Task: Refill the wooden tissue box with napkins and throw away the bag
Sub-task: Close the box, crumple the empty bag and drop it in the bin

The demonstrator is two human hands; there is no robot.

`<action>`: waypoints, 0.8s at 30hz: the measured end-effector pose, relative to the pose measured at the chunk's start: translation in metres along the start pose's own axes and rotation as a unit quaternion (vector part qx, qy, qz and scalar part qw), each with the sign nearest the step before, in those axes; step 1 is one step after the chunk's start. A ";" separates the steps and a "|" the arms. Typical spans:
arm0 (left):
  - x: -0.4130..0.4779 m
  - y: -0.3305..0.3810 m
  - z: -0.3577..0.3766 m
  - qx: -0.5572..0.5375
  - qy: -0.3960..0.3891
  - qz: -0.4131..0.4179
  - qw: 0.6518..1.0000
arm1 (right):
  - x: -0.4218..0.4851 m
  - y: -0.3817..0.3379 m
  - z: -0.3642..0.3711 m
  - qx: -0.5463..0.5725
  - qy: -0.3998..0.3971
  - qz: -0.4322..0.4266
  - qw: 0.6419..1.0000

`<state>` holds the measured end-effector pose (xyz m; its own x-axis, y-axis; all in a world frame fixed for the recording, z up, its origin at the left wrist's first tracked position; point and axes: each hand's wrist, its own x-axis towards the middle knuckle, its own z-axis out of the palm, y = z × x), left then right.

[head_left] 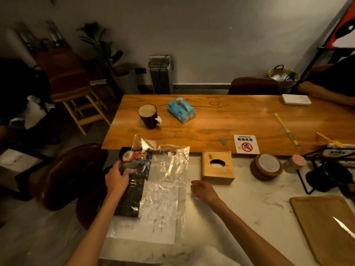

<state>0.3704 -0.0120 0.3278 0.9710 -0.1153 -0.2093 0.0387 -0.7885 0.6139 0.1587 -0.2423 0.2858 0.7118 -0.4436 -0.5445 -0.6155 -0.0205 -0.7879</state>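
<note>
The wooden tissue box (218, 167) stands on the white marble counter (240, 208), white napkin showing in its round top hole. Left of it lies a crumpled clear plastic bag (169, 169) with a dark printed part at its left side. My left hand (117, 178) grips that printed left edge of the bag. My right hand (203, 189) hovers low over the counter just right of the bag and in front of the box, fingers curled, holding nothing that I can see.
A dark mug (148, 116) and a blue tissue pack (181, 110) sit on the wooden table (221, 123) behind. Round wooden coasters (267, 167), a black rack (326, 175) and a cutting board (324, 227) with a knife (343, 227) lie right. A dark chair (75, 173) stands left.
</note>
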 end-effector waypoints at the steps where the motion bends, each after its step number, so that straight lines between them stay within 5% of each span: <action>1: 0.006 -0.010 -0.003 -0.011 -0.036 -0.023 0.999 | 0.007 0.000 0.011 0.014 -0.001 0.007 1.000; 11: 0.010 -0.022 -0.022 -0.133 -0.168 0.002 0.977 | 0.027 -0.018 0.042 0.145 0.035 0.119 0.982; 18: 0.004 -0.042 -0.032 -0.207 -0.171 0.017 0.963 | -0.004 -0.010 0.029 0.215 0.086 0.028 0.972; 24: -0.009 -0.029 -0.039 -0.325 -0.292 0.014 0.899 | -0.029 -0.014 0.005 0.231 0.010 -0.036 0.972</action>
<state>0.3699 0.0359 0.3416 0.6912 -0.5771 -0.4350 0.3309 -0.2823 0.9004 0.1485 -0.2242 0.3114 0.7386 -0.4730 -0.4803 -0.3426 0.3503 -0.8717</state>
